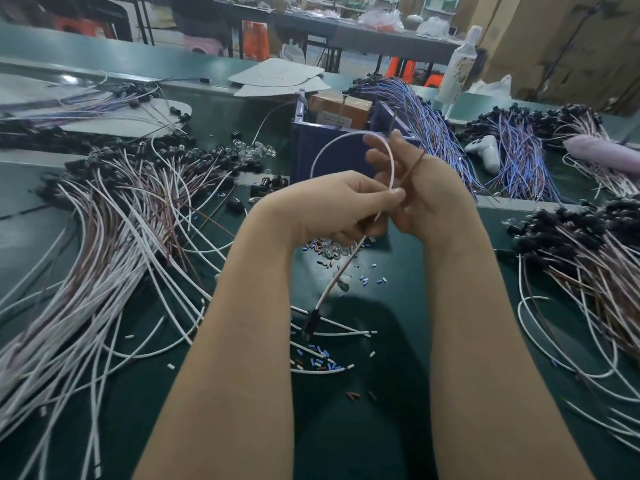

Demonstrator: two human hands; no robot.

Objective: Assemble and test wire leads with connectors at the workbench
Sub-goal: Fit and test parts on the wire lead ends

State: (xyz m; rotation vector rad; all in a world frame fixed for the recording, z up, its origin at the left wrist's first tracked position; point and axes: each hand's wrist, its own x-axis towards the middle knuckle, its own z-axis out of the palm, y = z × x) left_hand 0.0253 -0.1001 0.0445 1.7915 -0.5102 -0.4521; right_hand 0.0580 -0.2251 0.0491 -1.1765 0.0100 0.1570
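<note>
Left hand pinches white wire, looped above bench | right hand grips brown wire beside it | connector hangs below hands | box behind, label blurred, unreadable

Green workbench fronts a grey table and cardboard boxes.

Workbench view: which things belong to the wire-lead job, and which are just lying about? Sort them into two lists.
Job: white wire, brown wire, black connector, wire piles, coloured sleeves.
Lying about: game controller, bottle, pink cloth.
</note>
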